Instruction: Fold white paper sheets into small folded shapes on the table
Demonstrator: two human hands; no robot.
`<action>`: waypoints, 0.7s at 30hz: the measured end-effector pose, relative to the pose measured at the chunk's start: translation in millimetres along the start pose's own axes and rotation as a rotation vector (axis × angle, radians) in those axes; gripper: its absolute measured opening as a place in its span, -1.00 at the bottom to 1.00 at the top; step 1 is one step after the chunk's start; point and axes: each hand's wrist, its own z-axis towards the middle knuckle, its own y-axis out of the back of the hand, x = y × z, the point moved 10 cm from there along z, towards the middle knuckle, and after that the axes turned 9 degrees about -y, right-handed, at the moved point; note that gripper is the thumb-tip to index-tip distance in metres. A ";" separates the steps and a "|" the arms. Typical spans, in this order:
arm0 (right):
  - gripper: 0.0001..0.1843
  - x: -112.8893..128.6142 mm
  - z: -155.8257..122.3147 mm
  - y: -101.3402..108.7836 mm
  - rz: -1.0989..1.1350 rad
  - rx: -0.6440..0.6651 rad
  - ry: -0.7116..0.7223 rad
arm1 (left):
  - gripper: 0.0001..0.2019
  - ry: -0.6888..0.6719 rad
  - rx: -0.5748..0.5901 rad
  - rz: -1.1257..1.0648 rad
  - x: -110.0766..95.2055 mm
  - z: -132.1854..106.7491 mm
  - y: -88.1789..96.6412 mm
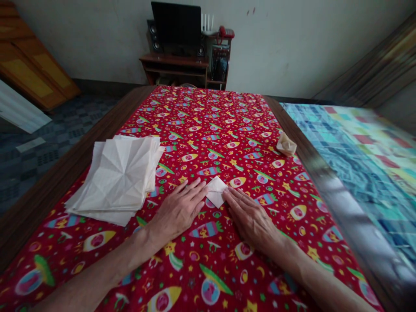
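Note:
A small folded piece of white paper lies flat on the red patterned cloth, one corner pointing away from me. My left hand rests on the cloth with fingers stretched out, its fingertips touching the paper's left corner. From the other side, the extended fingertips of my right hand press on the right corner. Neither hand is wrapped around the paper. Left of my left hand sits a stack of creased white paper sheets, the top one marked with fold lines radiating from its middle.
A folded paper piece lies near the right edge of the red cloth. Past the table's wooden edge is a bed with a checked cover. A desk with a monitor stands against the far wall.

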 end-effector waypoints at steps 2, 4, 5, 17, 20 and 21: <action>-0.54 0.5 4.5 1.1 -0.010 -0.039 0.001 | -0.68 0.056 -0.090 -0.007 8.4 4.5 7.4; -0.63 0.0 11.1 4.0 -0.015 -0.084 -0.015 | -0.73 0.159 -0.113 -0.014 19.0 10.5 8.4; -0.67 -0.2 15.0 5.7 -0.022 -0.101 -0.026 | -0.75 0.218 -0.089 -0.012 24.1 13.6 5.7; -0.66 0.4 53.0 6.1 -0.199 -0.048 -0.212 | -0.71 0.361 -0.059 -0.412 40.7 39.3 -9.1; -0.69 -1.4 57.9 8.3 -0.118 -0.042 -0.286 | -0.68 0.360 -0.164 -0.536 41.5 40.7 1.4; -0.69 -4.7 58.6 11.5 -0.041 -0.061 -0.318 | -0.68 0.361 -0.223 -0.565 42.4 39.4 6.6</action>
